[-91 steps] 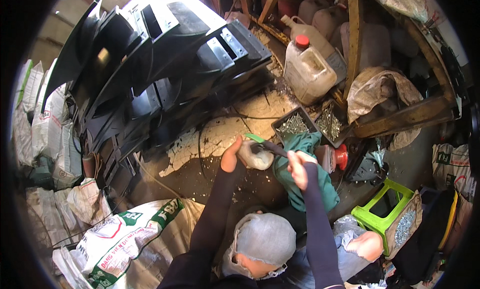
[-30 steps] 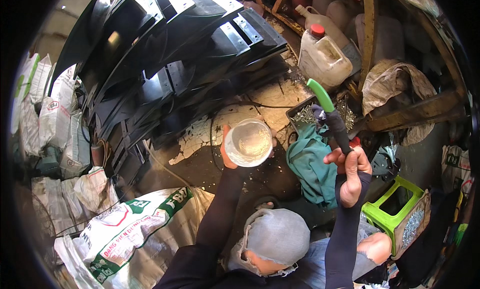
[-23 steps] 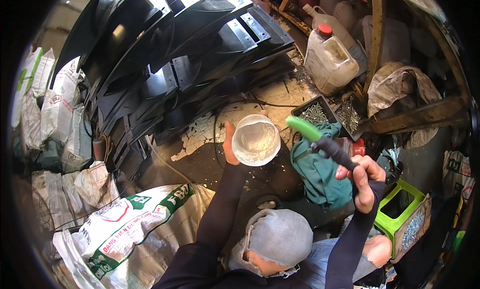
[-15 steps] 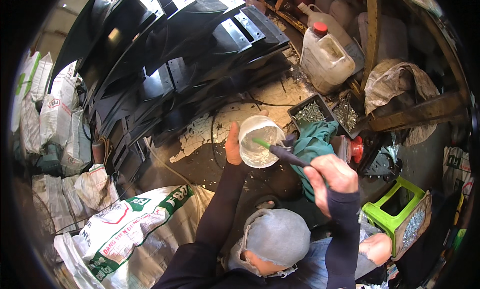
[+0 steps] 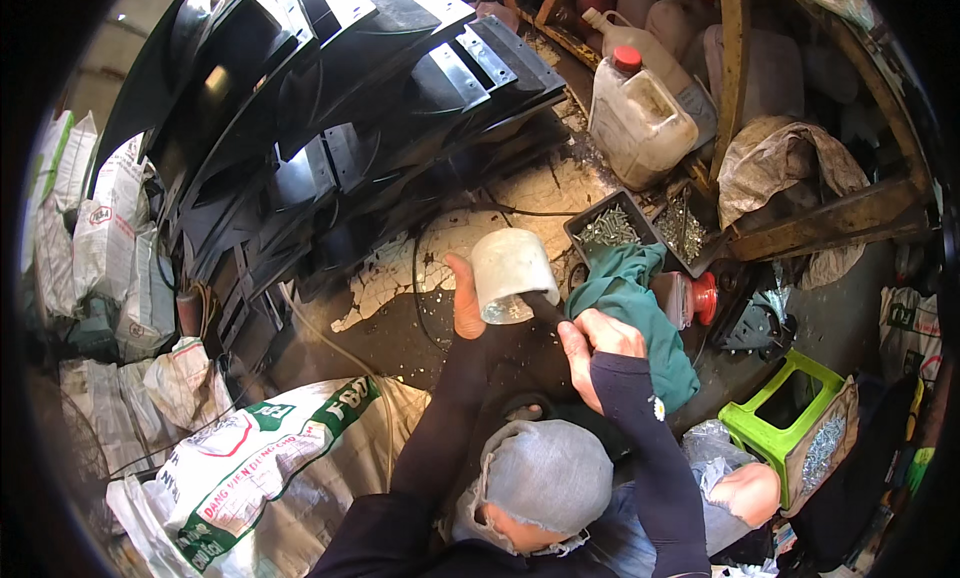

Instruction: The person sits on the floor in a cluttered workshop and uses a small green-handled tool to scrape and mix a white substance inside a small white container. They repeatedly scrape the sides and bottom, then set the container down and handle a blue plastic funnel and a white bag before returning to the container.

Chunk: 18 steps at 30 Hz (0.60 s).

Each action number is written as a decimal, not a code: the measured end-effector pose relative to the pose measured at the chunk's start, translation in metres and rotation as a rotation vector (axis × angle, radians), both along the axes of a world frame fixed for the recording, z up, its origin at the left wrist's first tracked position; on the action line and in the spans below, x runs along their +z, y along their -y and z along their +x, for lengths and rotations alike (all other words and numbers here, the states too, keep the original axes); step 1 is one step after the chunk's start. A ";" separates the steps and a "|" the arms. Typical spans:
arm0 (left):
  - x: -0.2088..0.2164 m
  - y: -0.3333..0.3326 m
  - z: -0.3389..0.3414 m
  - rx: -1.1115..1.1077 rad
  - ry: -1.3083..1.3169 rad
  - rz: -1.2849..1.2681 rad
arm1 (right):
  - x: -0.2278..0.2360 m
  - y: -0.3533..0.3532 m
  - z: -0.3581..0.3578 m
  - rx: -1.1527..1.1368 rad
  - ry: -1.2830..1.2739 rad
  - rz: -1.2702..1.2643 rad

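Right hand (image 5: 608, 340) is gripping a tool (image 5: 541, 310) that is reaching into a cup (image 5: 513, 266).
The cup is lying ahead and left of the right hand, nearer the left hand (image 5: 466, 303), which is grasping its side, fingers hidden. The cup's long axis is running roughly fore-and-aft, its mouth facing back. The tool's long axis is slanting forward and leftward; its far end is staying hidden inside.

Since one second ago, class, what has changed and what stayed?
The right hand brought the dark-handled tool leftward into the white tub, green tip hidden. The left hand tipped the tub, mouth toward the person. Nothing was let go. Teal cloth and jug stayed.
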<state>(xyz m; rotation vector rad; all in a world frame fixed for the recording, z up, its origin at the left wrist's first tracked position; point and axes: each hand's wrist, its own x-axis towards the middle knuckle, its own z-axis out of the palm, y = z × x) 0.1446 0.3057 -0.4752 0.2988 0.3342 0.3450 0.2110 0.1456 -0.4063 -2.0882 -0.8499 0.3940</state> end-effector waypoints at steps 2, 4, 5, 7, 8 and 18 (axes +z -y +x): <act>-0.004 0.002 -0.001 -0.024 0.089 -0.033 | -0.010 0.000 -0.004 -0.021 -0.040 -0.005; -0.010 -0.001 -0.002 0.069 -0.084 0.109 | -0.016 0.006 -0.001 -0.048 -0.119 0.004; -0.012 -0.004 -0.002 0.081 -0.152 0.224 | -0.016 0.013 0.003 -0.054 -0.188 0.001; -0.014 -0.021 -0.005 0.055 -0.288 0.500 | -0.011 0.031 0.018 -0.128 -0.393 -0.004; -0.015 -0.023 -0.007 0.127 -0.379 0.752 | -0.006 0.040 0.028 -0.239 -0.519 -0.046; -0.027 -0.014 -0.008 0.083 -0.711 1.273 | 0.022 -0.001 0.031 0.062 -1.539 1.383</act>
